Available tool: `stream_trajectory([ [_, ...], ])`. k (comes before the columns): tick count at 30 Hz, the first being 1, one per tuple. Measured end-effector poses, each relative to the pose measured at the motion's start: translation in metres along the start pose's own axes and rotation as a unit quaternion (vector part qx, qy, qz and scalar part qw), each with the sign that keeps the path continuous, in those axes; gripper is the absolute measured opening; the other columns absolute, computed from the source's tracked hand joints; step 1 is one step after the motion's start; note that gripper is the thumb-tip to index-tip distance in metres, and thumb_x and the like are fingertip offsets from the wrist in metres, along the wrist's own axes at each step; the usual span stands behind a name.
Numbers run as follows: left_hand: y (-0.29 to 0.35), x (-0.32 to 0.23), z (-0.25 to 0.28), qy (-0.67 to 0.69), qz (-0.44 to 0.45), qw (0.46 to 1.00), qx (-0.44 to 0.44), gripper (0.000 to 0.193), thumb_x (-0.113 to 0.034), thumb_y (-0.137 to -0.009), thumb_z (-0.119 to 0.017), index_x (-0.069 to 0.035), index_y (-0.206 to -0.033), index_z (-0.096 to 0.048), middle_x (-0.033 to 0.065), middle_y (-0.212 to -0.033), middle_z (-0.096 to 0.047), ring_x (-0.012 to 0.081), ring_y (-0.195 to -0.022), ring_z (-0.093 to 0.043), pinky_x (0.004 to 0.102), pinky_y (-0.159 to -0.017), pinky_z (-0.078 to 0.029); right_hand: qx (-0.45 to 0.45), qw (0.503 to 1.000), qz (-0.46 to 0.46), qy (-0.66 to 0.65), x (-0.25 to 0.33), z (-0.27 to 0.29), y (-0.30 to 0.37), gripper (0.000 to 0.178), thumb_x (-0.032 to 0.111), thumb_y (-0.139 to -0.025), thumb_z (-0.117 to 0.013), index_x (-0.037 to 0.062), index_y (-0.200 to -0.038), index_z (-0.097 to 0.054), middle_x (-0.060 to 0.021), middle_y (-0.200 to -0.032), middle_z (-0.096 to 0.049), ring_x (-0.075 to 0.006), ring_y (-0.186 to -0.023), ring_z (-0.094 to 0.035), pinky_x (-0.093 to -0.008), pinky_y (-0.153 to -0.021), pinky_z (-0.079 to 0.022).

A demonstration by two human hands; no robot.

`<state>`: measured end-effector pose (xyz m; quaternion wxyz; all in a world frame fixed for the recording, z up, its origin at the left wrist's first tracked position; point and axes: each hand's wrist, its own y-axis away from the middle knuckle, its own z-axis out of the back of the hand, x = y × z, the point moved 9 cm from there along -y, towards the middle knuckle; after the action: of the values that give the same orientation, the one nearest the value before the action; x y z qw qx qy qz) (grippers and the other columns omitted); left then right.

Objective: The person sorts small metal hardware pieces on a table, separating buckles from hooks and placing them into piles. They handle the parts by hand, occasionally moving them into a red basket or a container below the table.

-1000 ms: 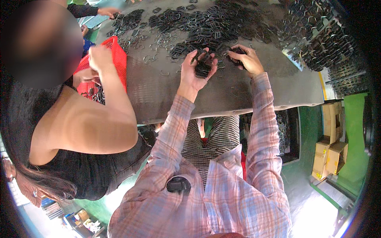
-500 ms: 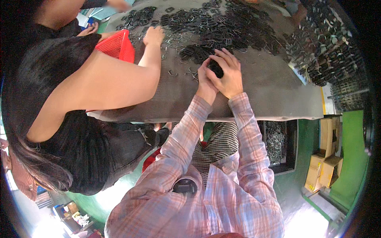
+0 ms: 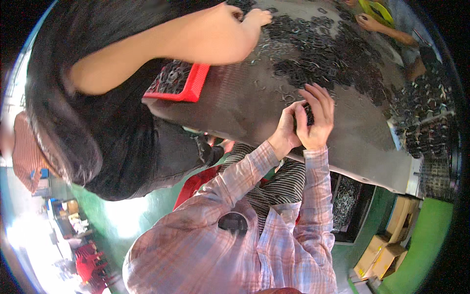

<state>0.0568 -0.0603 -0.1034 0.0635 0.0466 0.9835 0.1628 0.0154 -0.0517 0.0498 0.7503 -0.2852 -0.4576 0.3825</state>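
My left hand [image 3: 287, 128] and my right hand [image 3: 318, 126] are cupped together just above the table near its front edge. Between them they hold a bunch of small black buckle-like pieces [image 3: 308, 114], mostly covered by my fingers and palms. My right fingers curl over the bunch from the far side, while the left hand closes around it from the left. Just beyond my fingertips spreads a wide heap of similar flat black pieces [image 3: 318, 54]. Some thin silvery hook-shaped bits [image 3: 286, 93] lie loose to the left of my hands.
At my left a co-worker's arm [image 3: 196, 41] stretches across the table [image 3: 235, 105]. Under it stands a red basket [image 3: 199, 83] holding black pieces. Another person's hand [image 3: 370, 22] is at the far right. Hanging rows of dark pieces [image 3: 426, 117] border the right side, with cardboard boxes [image 3: 382, 255] below.
The view has swung left, so the table appears shifted right. My hands stay cupped round the black pieces, nearer the front edge. The co-worker's hand is farther out; the basket's contents now show.
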Motion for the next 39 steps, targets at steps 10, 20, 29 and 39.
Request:
stream_trajectory([
  [10, 0.149, -0.120, -0.030, 0.106, -0.132, 0.984, 0.057, 0.017, -0.019, -0.084, -0.058, -0.012, -0.098, -0.062, 0.0103, -0.112, -0.055, 0.0217, -0.095, -0.054, 0.0293, -0.070, -0.050, -0.030, 0.990, -0.118, 0.066, -0.029, 0.022, 0.061, 0.015, 0.010, -0.083, -0.062, 0.0053, -0.096, -0.066, -0.0092, -0.101, -0.064, -0.0276, -0.097, -0.056, -0.0372, -0.087, -0.044],
  [20, 0.161, -0.315, -0.035, -0.025, -0.456, 0.890, 0.009, 0.034, -0.017, -0.084, -0.053, -0.001, -0.114, -0.052, 0.0125, -0.115, -0.055, 0.0252, -0.106, -0.052, 0.0393, -0.087, -0.047, -0.031, 0.995, -0.092, 0.025, -0.022, 0.014, 0.082, 0.010, 0.007, -0.079, -0.064, 0.0022, -0.087, -0.065, -0.0118, -0.088, -0.064, -0.0287, -0.082, -0.059, -0.0363, -0.073, -0.047],
  [29, 0.158, -0.321, -0.038, -0.302, -0.531, 0.786, -0.093, 0.038, -0.016, -0.084, -0.053, -0.003, -0.119, -0.050, 0.0120, -0.119, -0.053, 0.0268, -0.108, -0.051, 0.0401, -0.093, -0.043, 0.416, 0.884, -0.122, 0.171, -0.016, -0.090, 0.278, 0.047, 0.027, -0.077, -0.058, 0.0001, -0.115, -0.055, -0.0158, -0.131, -0.046, -0.0315, -0.131, -0.032, -0.0528, -0.109, -0.021],
  [39, 0.211, -0.158, -0.004, -0.457, -0.483, 0.735, -0.133, 0.043, -0.008, -0.082, -0.056, -0.006, -0.124, -0.047, 0.0079, -0.123, -0.052, 0.0211, -0.105, -0.053, 0.0335, -0.087, -0.044, 0.558, 0.792, -0.082, 0.232, -0.014, -0.126, 0.307, 0.027, 0.023, -0.082, -0.048, 0.0077, -0.086, -0.070, -0.0087, -0.100, -0.066, -0.0317, -0.118, -0.049, -0.0749, -0.101, 0.003],
])
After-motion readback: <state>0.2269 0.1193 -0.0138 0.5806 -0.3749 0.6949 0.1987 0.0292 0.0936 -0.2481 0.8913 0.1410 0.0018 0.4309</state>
